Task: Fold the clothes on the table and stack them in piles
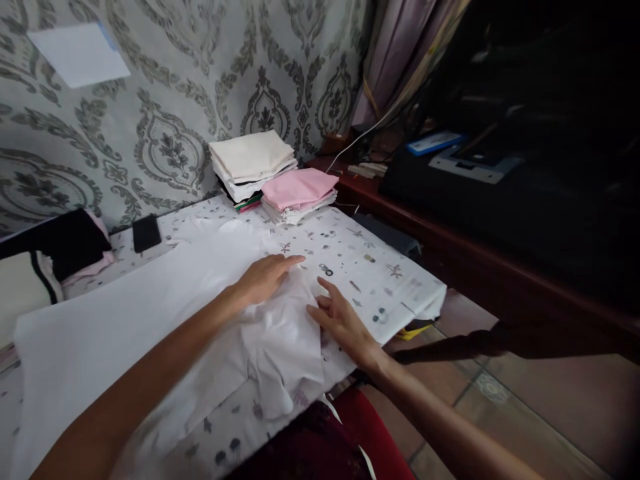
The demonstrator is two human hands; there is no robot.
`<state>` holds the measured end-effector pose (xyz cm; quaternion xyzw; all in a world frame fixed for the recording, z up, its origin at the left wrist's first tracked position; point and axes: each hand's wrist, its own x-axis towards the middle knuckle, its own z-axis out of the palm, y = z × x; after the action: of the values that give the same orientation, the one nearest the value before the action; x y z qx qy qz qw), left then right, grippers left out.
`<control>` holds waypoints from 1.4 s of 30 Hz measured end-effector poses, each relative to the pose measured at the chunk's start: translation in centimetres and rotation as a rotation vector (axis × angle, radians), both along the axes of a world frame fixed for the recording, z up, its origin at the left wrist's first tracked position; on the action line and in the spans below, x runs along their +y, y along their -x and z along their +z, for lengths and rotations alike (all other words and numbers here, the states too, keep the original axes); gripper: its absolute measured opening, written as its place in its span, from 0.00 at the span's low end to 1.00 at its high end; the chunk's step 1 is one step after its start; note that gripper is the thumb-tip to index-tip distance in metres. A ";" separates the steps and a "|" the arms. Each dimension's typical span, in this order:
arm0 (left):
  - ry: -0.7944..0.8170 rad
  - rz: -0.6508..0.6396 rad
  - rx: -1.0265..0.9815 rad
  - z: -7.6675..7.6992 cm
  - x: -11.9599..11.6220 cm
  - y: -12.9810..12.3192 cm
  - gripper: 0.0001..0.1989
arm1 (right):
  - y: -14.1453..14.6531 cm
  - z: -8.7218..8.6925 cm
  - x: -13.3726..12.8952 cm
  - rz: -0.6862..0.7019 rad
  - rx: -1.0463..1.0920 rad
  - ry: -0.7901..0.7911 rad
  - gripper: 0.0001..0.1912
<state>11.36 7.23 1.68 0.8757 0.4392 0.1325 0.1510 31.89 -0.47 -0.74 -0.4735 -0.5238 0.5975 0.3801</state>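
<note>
A white garment (115,313), apparently a shirt, is spread over the table, smooth on the left and bunched in wrinkles near my hands. On the upper part of those wrinkles lies my left hand (267,277), palm down with its fingers stretched out. My right hand (345,323) is at the garment's right edge, fingers apart and slightly bent, with nothing visible in them. Whether its fingertips touch the cloth I cannot tell.
Folded cloths stand in a cream-topped stack (255,157) and a pink-topped stack (300,190) by the wall. A black phone (146,233) and dark folded fabric (65,243) lie left. The patterned tablecloth (380,267) ends at a corner; a dark cabinet (500,280) stands right.
</note>
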 end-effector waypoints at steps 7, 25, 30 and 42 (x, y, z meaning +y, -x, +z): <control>0.197 -0.006 0.070 2.0 1.7 -2.3 0.10 | 0.5 1.2 -5.7 0.134 0.301 0.256 0.28; 0.047 0.206 -0.178 1.6 -10.9 7.5 0.13 | 0.7 0.9 -10.9 0.008 0.447 0.429 0.22; 0.039 0.250 -0.162 0.7 -16.0 9.8 0.15 | 0.4 0.3 -12.1 0.165 0.328 0.438 0.18; -0.066 0.176 0.120 0.2 -22.2 6.7 0.12 | -0.6 0.5 -11.7 0.034 0.493 0.556 0.18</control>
<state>4.62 -14.93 1.87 0.8447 0.5178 0.1071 0.0832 32.52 -12.20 -0.29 -0.3916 -0.2421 0.8194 0.3416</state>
